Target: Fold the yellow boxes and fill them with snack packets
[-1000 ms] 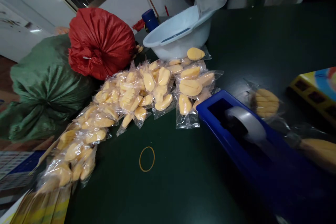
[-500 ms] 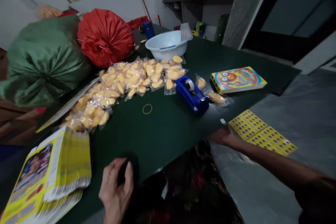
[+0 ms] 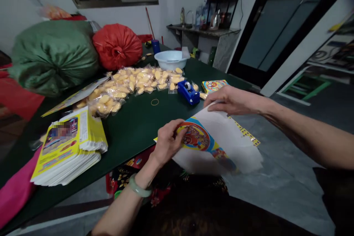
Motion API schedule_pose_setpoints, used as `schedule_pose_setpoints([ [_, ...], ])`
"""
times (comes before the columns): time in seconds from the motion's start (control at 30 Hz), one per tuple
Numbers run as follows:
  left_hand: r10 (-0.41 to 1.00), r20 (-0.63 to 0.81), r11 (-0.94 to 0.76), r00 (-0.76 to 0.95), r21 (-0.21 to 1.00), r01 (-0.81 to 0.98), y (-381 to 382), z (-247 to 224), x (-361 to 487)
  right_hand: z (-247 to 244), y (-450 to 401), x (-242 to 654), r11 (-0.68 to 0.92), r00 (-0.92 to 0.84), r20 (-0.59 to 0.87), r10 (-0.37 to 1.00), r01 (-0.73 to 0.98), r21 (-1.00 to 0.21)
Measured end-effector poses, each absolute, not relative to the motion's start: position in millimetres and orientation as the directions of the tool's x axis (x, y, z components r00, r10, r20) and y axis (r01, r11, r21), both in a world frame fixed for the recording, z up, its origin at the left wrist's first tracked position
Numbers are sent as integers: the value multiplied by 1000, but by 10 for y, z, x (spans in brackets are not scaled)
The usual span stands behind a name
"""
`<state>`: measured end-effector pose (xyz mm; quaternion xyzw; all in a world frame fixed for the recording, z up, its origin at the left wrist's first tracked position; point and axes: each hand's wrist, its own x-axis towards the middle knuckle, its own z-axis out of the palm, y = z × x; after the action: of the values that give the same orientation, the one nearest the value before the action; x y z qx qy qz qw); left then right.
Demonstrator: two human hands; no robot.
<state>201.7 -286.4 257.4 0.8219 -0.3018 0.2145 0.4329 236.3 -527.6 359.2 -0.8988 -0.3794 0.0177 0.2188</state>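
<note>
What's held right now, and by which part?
A printed white-backed sheet, held at its edges: left hand on the printed side edge, right hand along the top edge.

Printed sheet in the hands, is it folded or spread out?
Spread out: the sheet stretches between the left hand and right hand, bowed, with no fold showing.

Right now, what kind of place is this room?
Probably a home packing workshop: plastic-wrapped yellow snacks heaped on a green table, a blue tape dispenser, and a stack of flat printed cartons.
</note>
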Motion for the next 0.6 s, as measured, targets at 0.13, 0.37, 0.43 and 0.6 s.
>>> schedule_pose_setpoints([
  [0.13, -17, 463, -287, 886, 847, -448, -2675, 2668, 2060, 3691, -5023, 2403, -734, 687, 557, 466, 652, -191],
  [0.37, 292, 412, -174, 863, 910, -376, -2250, 2676, 2019, 3389, -4669, 2269, -777, 701, 372, 609, 620, 104],
  [0.43, 322, 437, -253, 840, 895, -368, -2205, 2627, 1981, 3318, -4617, 2271, -790, 733, 331, 594, 609, 70],
  [0.6, 343, 444, -360, 828, 876, -320, -2129, 2478, 1977, 3249, -4508, 2279, -782, 731, 368, 575, 623, -17],
])
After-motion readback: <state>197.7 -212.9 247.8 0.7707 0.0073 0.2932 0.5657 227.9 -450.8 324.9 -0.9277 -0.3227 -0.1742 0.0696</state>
